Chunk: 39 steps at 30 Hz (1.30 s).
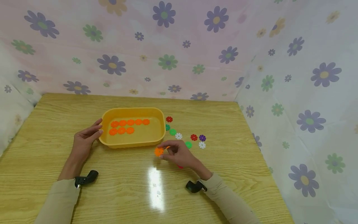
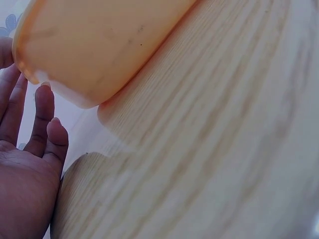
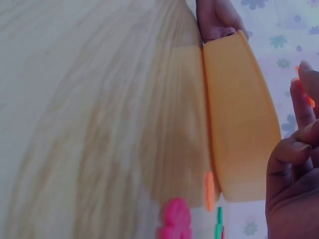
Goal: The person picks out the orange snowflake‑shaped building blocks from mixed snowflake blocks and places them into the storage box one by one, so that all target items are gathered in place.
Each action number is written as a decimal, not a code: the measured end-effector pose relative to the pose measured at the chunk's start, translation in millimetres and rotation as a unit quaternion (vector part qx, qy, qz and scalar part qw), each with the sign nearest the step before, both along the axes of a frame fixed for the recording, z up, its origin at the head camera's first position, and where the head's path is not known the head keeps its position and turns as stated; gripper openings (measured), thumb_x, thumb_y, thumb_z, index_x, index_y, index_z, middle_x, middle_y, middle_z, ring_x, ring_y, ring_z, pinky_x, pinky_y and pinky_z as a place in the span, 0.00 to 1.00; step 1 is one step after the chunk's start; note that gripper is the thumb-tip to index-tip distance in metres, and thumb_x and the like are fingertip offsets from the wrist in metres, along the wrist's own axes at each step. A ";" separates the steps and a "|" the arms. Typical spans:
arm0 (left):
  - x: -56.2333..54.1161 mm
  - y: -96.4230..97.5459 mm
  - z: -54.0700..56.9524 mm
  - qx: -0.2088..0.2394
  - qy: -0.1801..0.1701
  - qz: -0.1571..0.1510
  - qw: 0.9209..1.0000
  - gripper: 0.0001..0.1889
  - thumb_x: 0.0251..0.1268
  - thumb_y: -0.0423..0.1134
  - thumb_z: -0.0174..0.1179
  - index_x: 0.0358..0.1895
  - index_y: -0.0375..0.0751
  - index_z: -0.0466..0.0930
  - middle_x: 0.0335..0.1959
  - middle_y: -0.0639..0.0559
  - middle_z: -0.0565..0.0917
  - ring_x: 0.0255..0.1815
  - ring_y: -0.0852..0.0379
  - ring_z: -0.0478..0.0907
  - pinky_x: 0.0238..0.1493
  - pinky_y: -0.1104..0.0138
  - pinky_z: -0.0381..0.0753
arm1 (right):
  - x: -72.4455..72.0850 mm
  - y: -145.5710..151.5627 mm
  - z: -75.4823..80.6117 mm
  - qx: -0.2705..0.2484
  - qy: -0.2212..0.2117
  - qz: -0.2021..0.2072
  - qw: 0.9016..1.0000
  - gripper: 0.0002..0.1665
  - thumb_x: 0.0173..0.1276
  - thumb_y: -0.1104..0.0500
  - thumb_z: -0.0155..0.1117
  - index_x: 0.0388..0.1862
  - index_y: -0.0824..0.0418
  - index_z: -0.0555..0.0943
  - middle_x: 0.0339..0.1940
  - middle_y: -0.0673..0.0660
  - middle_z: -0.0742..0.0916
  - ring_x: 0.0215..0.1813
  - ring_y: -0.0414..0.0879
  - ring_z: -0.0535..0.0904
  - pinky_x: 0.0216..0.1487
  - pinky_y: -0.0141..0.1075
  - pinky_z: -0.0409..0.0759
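Between thumb and forefinger my right hand pinches an orange snowflake disc, just outside the yellow bin's near right corner. My left hand touches the left end of the yellow plastic bin, its fingers extended along the rim. Inside the bin several orange discs lie in two rows, the back row longer than the front. In the right wrist view the held disc is partly hidden by the fingers. The left wrist view shows the left hand beside the bin's end wall.
Right of the bin lie loose discs: red, green, white, purple and others. A pink disc is partly covered by the right hand. Flower-print cloth stands behind and beside the wooden table.
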<state>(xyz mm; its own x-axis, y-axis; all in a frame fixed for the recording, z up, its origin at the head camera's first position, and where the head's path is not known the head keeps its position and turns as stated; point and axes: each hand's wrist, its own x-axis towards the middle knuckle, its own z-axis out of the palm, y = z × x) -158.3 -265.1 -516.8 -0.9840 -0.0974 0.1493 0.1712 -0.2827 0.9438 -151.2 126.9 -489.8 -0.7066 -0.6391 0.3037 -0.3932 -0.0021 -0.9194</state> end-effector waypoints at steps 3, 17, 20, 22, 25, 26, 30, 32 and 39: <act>0.2 0.4 0.1 -0.001 -0.001 0.001 1.000 0.13 0.69 0.24 0.61 0.54 0.25 0.84 0.59 0.63 0.85 0.67 0.72 0.74 0.61 0.83 0.73 | 1.1 -5.2 3.9 -0.006 0.007 -0.015 1.000 0.18 0.63 0.77 0.69 0.53 0.71 0.83 0.33 0.66 0.87 0.14 0.41 0.56 0.18 0.28 0.61; 0.7 1.0 1.0 0.003 0.000 0.003 1.000 0.13 0.69 0.23 0.61 0.54 0.24 0.84 0.59 0.62 0.85 0.67 0.71 0.74 0.61 0.82 0.74 | -13.8 -40.4 20.9 -0.059 0.020 -0.057 0.996 0.16 0.74 0.64 0.65 0.57 0.70 0.82 0.26 0.63 0.83 0.14 0.42 0.57 0.17 0.33 0.60; 1.0 1.3 1.7 -0.001 -0.004 0.006 1.000 0.13 0.69 0.23 0.62 0.54 0.24 0.83 0.59 0.63 0.85 0.67 0.72 0.75 0.61 0.83 0.74 | -16.8 -49.3 25.9 -0.056 0.005 -0.073 0.996 0.16 0.75 0.66 0.62 0.59 0.69 0.81 0.44 0.67 0.86 0.14 0.42 0.57 0.17 0.32 0.60; 1.0 1.5 2.0 -0.005 -0.006 0.009 1.000 0.13 0.69 0.24 0.62 0.54 0.24 0.83 0.59 0.63 0.85 0.67 0.72 0.75 0.61 0.83 0.74 | -19.6 -55.5 28.0 -0.049 -0.001 -0.087 0.995 0.16 0.74 0.68 0.62 0.59 0.68 0.82 0.43 0.67 0.86 0.14 0.41 0.57 0.18 0.32 0.60; 1.1 1.7 2.4 -0.007 -0.005 0.008 1.000 0.13 0.69 0.24 0.62 0.54 0.24 0.84 0.59 0.63 0.85 0.66 0.72 0.75 0.61 0.82 0.74 | -23.7 -64.1 32.2 -0.035 -0.006 -0.110 0.993 0.17 0.73 0.69 0.63 0.59 0.68 0.82 0.44 0.68 0.87 0.13 0.41 0.55 0.18 0.31 0.59; 1.2 1.7 2.4 -0.006 -0.004 0.007 1.000 0.13 0.69 0.24 0.62 0.54 0.24 0.84 0.59 0.63 0.85 0.66 0.72 0.75 0.61 0.82 0.74 | -25.4 -66.8 33.4 -0.031 -0.007 -0.116 0.993 0.17 0.73 0.69 0.63 0.59 0.68 0.82 0.45 0.68 0.88 0.13 0.41 0.55 0.18 0.30 0.58; 1.1 1.4 2.6 0.002 0.002 0.002 1.000 0.12 0.69 0.23 0.61 0.53 0.25 0.85 0.59 0.62 0.85 0.66 0.72 0.75 0.61 0.82 0.74 | -32.8 -76.1 36.7 -0.010 -0.018 -0.135 0.991 0.17 0.73 0.66 0.64 0.59 0.68 0.82 0.52 0.68 0.87 0.13 0.41 0.54 0.18 0.30 0.57; 1.1 1.5 2.8 0.003 0.004 0.001 1.000 0.12 0.69 0.23 0.61 0.53 0.26 0.85 0.59 0.62 0.85 0.67 0.72 0.75 0.61 0.82 0.74 | -36.8 -80.4 37.1 0.002 -0.024 -0.139 0.990 0.17 0.74 0.65 0.64 0.60 0.69 0.82 0.53 0.68 0.87 0.13 0.41 0.55 0.19 0.30 0.58; 1.6 2.0 3.9 0.003 0.000 -0.001 1.000 0.12 0.69 0.23 0.62 0.53 0.26 0.85 0.59 0.63 0.85 0.66 0.72 0.75 0.60 0.82 0.74 | -48.1 -93.8 35.4 0.073 -0.023 -0.160 0.984 0.17 0.74 0.65 0.65 0.59 0.65 0.83 0.56 0.62 0.87 0.23 0.36 0.72 0.23 0.28 0.62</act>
<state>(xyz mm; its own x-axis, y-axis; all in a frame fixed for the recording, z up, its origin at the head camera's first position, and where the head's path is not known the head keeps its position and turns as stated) -156.7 -263.1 -512.9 -0.9841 -0.0970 0.1488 0.1710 -0.2888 0.9420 -199.3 33.1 -454.4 -0.8894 -0.4166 0.1882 -0.3106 0.2486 -0.9175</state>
